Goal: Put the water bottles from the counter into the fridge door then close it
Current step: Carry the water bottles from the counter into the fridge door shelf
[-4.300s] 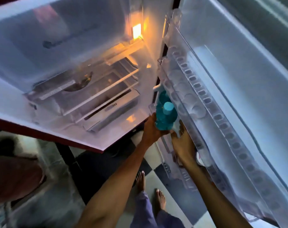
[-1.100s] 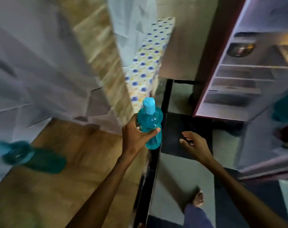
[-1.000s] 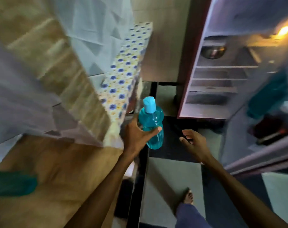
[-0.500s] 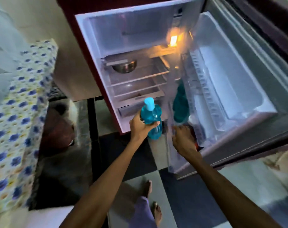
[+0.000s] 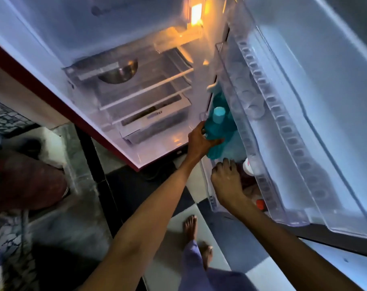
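My left hand (image 5: pixel 200 141) grips a teal water bottle (image 5: pixel 215 131) with a light blue cap, holding it at the lower shelf of the open fridge door (image 5: pixel 304 101). Behind it in that shelf stands another teal bottle (image 5: pixel 218 99), partly hidden. My right hand (image 5: pixel 226 181) rests on the front edge of the lower door shelf, fingers curled over it. The fridge stands wide open with its inner light on.
A steel bowl (image 5: pixel 119 74) sits on an upper wire shelf inside the fridge. A white-capped container (image 5: pixel 248 165) and a red-capped one (image 5: pixel 260 203) stand in the door shelf near my right hand. A clear egg tray runs along the upper door rack (image 5: pixel 262 97). My bare feet are on checkered tiles.
I turned from the counter to the fridge, carrying the bottle in my left hand up to the door shelf. My right hand went from hanging open to resting on the shelf edge.
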Demonstrator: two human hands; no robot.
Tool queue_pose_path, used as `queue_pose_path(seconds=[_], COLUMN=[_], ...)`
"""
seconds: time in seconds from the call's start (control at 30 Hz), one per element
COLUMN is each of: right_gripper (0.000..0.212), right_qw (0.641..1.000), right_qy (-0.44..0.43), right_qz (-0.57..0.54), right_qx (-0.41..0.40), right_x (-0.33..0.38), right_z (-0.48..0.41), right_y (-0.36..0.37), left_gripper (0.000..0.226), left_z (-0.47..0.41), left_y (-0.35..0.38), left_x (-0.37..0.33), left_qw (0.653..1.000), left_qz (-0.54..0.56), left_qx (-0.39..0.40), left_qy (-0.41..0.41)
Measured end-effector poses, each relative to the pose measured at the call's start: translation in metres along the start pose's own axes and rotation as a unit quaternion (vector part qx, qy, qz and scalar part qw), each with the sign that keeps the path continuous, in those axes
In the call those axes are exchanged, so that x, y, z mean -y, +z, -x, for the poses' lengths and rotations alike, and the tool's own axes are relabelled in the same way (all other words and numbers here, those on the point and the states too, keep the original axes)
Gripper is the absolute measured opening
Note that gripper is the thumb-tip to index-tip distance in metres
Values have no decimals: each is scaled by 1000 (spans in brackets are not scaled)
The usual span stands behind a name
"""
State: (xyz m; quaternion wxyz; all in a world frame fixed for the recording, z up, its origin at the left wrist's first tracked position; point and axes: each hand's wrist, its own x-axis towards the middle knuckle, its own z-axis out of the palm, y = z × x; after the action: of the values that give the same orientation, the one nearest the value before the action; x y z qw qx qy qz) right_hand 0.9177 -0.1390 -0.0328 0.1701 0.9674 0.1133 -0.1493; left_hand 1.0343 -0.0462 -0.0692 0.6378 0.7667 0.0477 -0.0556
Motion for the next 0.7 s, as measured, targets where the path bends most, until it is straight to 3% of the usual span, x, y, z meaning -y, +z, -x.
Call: queue_pose_path(seconds=[0.17,0.3,0.5,0.7], right_gripper=[18,15,25,37], right_qw=[997,997,997,997], right_qy=[20,23,15,8], right_qz=[41,39,49,55], right_qx=[61,63,62,62], right_x=[-2,-7,-18,-22], right_z=[-5,-7,-6,-5], right_y=[2,6,16,23], left_gripper=[88,91,79,69], left_z=[-16,-14,-9,-13], left_y=[9,24,52,65], left_x=[7,11,28,43], left_qw=[996,992,989,992], left_qz=[-20,-2,-82,-81], left_qx=[92,122,106,95], left_qy=[14,8,60,30])
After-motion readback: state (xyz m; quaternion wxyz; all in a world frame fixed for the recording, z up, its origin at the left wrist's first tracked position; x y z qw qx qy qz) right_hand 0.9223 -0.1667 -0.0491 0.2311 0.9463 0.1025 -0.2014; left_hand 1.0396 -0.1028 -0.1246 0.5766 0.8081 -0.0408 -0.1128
